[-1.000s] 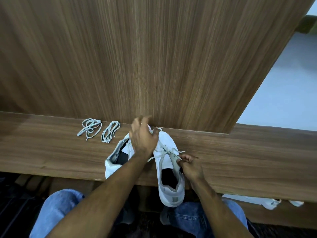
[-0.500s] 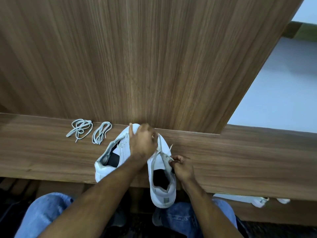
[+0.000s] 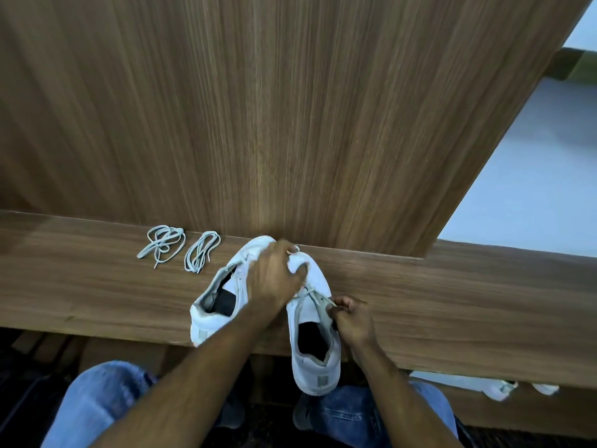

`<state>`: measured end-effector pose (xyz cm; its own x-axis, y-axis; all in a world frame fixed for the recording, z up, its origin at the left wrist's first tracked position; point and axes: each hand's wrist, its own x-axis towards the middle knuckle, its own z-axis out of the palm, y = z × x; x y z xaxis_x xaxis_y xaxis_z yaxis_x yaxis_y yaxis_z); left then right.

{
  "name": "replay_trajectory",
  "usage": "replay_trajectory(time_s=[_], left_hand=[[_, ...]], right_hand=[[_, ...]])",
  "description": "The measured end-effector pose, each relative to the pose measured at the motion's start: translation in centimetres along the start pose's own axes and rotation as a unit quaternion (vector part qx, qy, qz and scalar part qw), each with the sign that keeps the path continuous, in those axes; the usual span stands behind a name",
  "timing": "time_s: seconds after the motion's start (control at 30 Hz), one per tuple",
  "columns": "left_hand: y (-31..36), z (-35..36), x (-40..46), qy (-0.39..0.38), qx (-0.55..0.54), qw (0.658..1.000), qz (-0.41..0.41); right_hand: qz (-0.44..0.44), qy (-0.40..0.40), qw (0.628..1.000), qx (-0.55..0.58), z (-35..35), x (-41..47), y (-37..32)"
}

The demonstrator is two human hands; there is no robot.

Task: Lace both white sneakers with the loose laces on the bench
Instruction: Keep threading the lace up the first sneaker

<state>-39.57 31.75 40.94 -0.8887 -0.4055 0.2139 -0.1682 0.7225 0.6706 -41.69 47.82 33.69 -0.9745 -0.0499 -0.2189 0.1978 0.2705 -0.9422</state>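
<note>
Two white sneakers stand on the wooden bench (image 3: 452, 302), toes toward the back panel. My left hand (image 3: 274, 276) lies over the toe of the right sneaker (image 3: 315, 367), fingers curled around its front. Beside its eyelets, my right hand (image 3: 350, 318) pinches a grey lace (image 3: 318, 300) threaded across the sneaker's lower eyelets. The left sneaker (image 3: 219, 302) lies tilted next to it, unlaced as far as I can see. Left of the sneakers on the bench lie two loose grey laces: a tangled lace (image 3: 164, 244) and a coiled lace (image 3: 200, 252).
A tall wooden back panel (image 3: 290, 108) rises directly behind the bench. The right sneaker's heel overhangs the bench's front edge above my jeans-clad knees (image 3: 97, 399). White shoes (image 3: 497, 388) sit low at the right under the bench.
My left hand dropped from above the sneakers onto the right sneaker's toe and closed on it. My right hand stays pinching the lace at the eyelets. The head view shifted slightly.
</note>
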Motion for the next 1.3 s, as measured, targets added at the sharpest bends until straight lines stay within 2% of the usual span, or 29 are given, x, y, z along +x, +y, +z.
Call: replay_trajectory(time_s=[0.07, 0.13, 0.27, 0.33, 0.4, 0.53, 0.67, 0.8, 0.87, 0.9, 0.93, 0.97, 1.03, 1.07, 1.1, 1.17, 1.23, 1.3], left_hand=[[-0.3, 1.2, -1.8, -0.095, 0.055, 0.994, -0.023], [-0.8, 1.8, -3.0, -0.139, 0.089, 0.985, -0.054], [-2.6, 2.0, -3.6, -0.119, -0.038, 0.977, -0.175], [-3.3, 2.0, -3.7, -0.106, -0.090, 0.970, -0.202], [-3.4, 2.2, -4.1, -0.095, -0.091, 0.970, -0.204], [-3.5, 2.7, -4.8, -0.081, -0.063, 0.978, -0.182], [-3.8, 2.8, -4.9, -0.084, -0.070, 0.981, -0.157], [-4.0, 2.8, -4.9, -0.086, -0.062, 0.982, -0.159], [-4.0, 2.9, -4.8, -0.091, -0.059, 0.980, -0.164], [-4.1, 2.9, -4.8, -0.091, -0.057, 0.981, -0.164], [-4.2, 3.0, -4.8, -0.092, -0.053, 0.980, -0.166], [-4.2, 3.0, -4.8, -0.092, -0.051, 0.980, -0.167], [-4.2, 3.0, -4.7, -0.092, -0.051, 0.980, -0.170], [-4.2, 3.1, -4.8, -0.091, -0.051, 0.980, -0.171], [-4.3, 3.2, -4.8, -0.088, -0.050, 0.980, -0.169], [-4.1, 3.2, -4.9, -0.087, -0.043, 0.981, -0.167], [-4.0, 3.2, -4.9, -0.087, -0.036, 0.981, -0.168], [-4.0, 3.2, -4.8, -0.084, -0.033, 0.981, -0.171]], right_hand=[[-0.003, -0.005, 1.000, 0.006, 0.0, 0.0, 0.1], [-0.004, -0.009, 1.000, 0.013, 0.0, 0.0, 0.1], [-0.015, -0.007, 1.000, -0.007, -0.2, 0.3, 0.2], [-0.030, -0.004, 0.999, -0.042, -0.2, 0.5, 0.4], [-0.060, 0.003, 0.990, -0.124, 0.0, 0.3, 0.1], [-0.176, -0.025, 0.934, -0.311, 0.5, -0.4, -2.4], [-0.244, -0.091, 0.838, -0.480, 1.7, 0.1, -3.9], [-0.286, -0.099, 0.769, -0.563, 2.8, 0.8, -4.3], [-0.301, -0.092, 0.752, -0.579, 3.1, 1.0, -4.3], [-0.305, -0.086, 0.765, -0.560, 3.2, 1.1, -4.2], [-0.301, -0.070, 0.801, -0.513, 3.2, 1.2, -4.2], [-0.275, -0.037, 0.855, -0.438, 3.1, 1.6, -4.2], [-0.149, 0.035, 0.960, -0.233, 2.4, 2.4, -4.7], [-0.087, 0.063, 0.983, -0.148, 1.9, 2.7, -4.9], [-0.042, 0.076, 0.991, -0.105, 1.4, 3.0, -4.7], [-0.020, 0.062, 0.988, -0.143, 0.9, 2.7, -4.5], [-0.095, 0.033, 0.971, -0.216, 0.7, 2.3, -4.0], [-0.224, -0.014, 0.932, -0.284, 0.7, 2.0, -3.8]])
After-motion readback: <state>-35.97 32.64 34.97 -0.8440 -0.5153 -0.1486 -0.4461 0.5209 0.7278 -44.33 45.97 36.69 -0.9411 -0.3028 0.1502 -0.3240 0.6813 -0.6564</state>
